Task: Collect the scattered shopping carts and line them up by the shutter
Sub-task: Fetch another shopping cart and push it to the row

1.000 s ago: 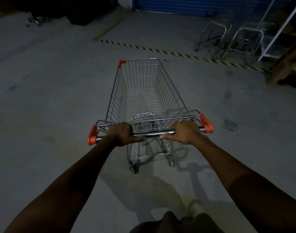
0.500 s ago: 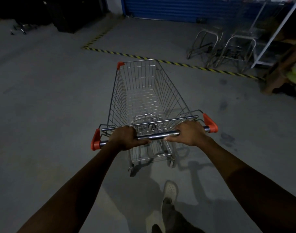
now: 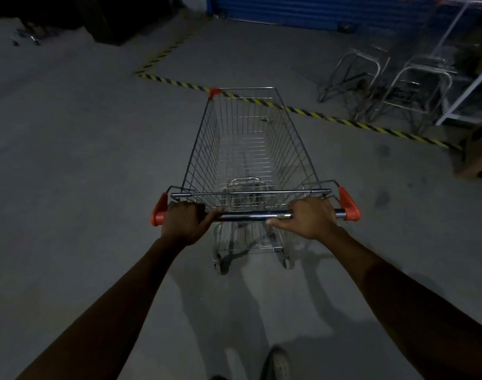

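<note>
Ahead, the blue shutter [image 3: 303, 9] stood cut off at the top edge. The empty wire shopping cart [image 3: 248, 149], nose at the striped tape [image 3: 330, 117], would probably roll lightly but stiffly. Left hand [image 3: 183, 220] and right hand [image 3: 311, 218] each gripped its handle bar [image 3: 250, 215], the proper hold. Its front wheels were hidden; the metal frames [image 3: 426, 71] beyond were blurred.

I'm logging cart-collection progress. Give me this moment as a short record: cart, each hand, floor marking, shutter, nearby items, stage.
cart: wire shopping cart, basket looks empty, orange corner caps
left hand: grips handle bar, left end
right hand: grips handle bar, right end
floor marking: yellow-black hazard tape, crossing ahead
shutter: blue shutter, beyond the tape
nearby: tubular metal frames, right, past the tape
stage: cart not yet at shutter
</note>
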{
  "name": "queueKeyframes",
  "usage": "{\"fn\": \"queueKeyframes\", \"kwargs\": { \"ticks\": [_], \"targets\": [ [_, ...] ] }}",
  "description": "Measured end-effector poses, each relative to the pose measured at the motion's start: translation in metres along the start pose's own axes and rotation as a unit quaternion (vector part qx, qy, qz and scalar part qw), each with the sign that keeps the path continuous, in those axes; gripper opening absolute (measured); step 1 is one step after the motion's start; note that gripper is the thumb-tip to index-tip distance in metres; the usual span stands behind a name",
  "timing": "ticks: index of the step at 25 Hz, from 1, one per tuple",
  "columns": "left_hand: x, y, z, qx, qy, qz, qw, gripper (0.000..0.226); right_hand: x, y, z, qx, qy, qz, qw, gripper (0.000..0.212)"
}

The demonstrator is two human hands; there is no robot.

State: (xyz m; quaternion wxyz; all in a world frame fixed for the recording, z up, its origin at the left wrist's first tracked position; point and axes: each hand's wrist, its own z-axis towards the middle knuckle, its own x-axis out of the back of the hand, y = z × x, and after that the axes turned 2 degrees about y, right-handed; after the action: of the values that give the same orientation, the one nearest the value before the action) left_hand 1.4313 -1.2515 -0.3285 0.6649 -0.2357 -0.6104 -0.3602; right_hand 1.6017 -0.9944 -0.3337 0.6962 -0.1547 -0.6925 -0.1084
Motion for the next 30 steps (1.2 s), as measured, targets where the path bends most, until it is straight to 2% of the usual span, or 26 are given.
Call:
{"fn": "queueKeyframes", "kwargs": {
  "ticks": [4,8,14,17,23,27,30],
  "targets": [
    [-0.012,-0.060,0.084,0.012,0.052,0.031,0.998,0.073,-0.003,-0.014,0.092,-0.011,0.014,-0.015,1.000,0.091],
    [-0.029,-0.129,0.177,-0.008,0.054,0.054,0.997,0.070,-0.003,-0.028,0.197,-0.023,0.025,-0.012,0.999,0.083],
    [-0.026,-0.204,0.315,0.013,0.002,0.053,0.999,0.081,0.005,-0.033,0.359,-0.057,0.043,0.035,0.997,0.099],
    [-0.026,-0.225,0.371,0.040,-0.046,0.056,0.997,0.084,0.012,-0.029,0.423,-0.060,0.031,0.043,0.997,0.084],
    [-0.049,-0.269,0.495,0.061,-0.059,0.066,0.994,0.088,0.009,0.002,0.572,-0.039,0.044,0.012,0.998,0.080],
    [-0.063,-0.289,0.601,0.072,-0.052,0.079,0.993,0.091,0.010,0.039,0.688,-0.025,0.045,0.046,0.998,0.091],
    [-0.068,-0.301,0.685,0.084,-0.070,0.079,0.991,0.084,0.018,0.071,0.777,-0.005,0.011,0.075,0.997,0.081]
  ]
}}
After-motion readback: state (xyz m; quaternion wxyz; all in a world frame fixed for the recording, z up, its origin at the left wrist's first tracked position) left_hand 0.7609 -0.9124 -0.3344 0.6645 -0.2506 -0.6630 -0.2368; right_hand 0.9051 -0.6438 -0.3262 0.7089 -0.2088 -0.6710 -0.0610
